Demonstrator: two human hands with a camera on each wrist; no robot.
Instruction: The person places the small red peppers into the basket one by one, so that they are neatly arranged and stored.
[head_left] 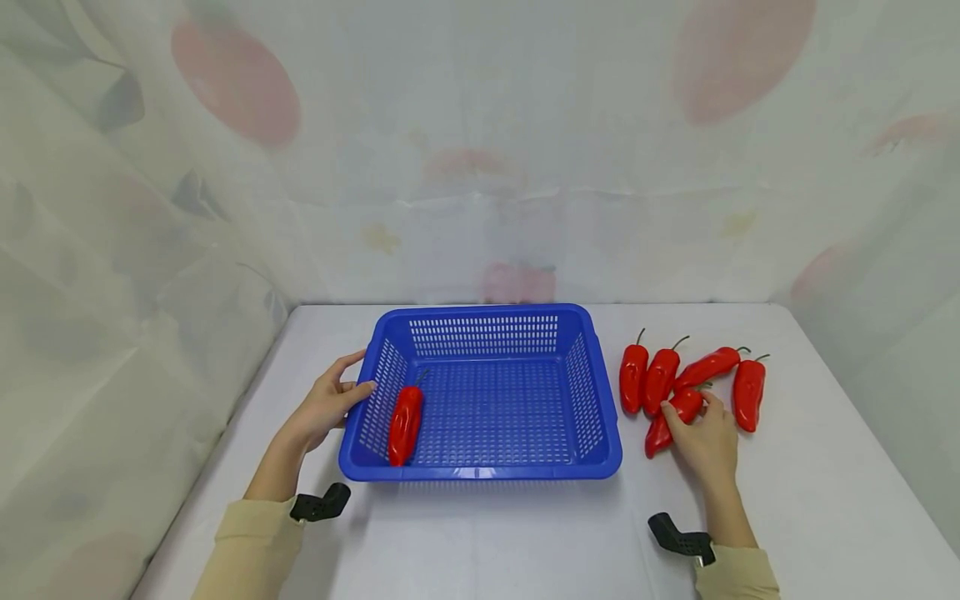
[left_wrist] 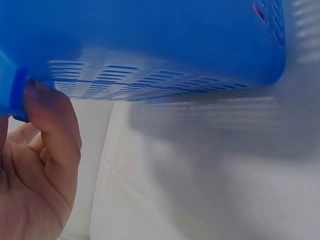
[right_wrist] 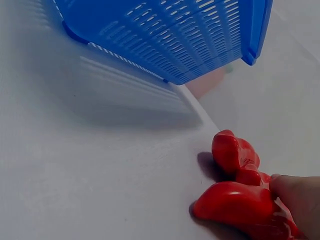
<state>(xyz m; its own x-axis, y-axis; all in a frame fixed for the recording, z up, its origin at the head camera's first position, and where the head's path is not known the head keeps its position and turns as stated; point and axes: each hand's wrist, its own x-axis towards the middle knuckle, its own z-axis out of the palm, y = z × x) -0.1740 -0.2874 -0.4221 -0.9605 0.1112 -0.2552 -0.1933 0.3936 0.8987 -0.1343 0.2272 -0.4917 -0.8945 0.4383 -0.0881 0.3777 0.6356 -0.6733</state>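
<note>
A blue plastic basket (head_left: 491,473) with slotted sides sits mid-table, and one red chili pepper (head_left: 406,425) lies inside at its left end. My left hand (head_left: 324,406) grips the basket's left rim, thumb on top; the left wrist view shows the fingers (left_wrist: 55,117) curled under that rim. Right of the basket, my right hand (head_left: 707,437) pinches a red pepper (head_left: 663,429) that lies nearest to me in a group. In the right wrist view the thumb (right_wrist: 300,197) touches the pepper (right_wrist: 235,202); the other fingers are hidden there.
Several more red peppers lie around the right hand: one far-left pepper (head_left: 633,379), one beside it (head_left: 661,381), one slanted (head_left: 707,367) and one at the right (head_left: 748,395). A white cloth covers the table (head_left: 480,550); a printed curtain (head_left: 480,150) hangs behind.
</note>
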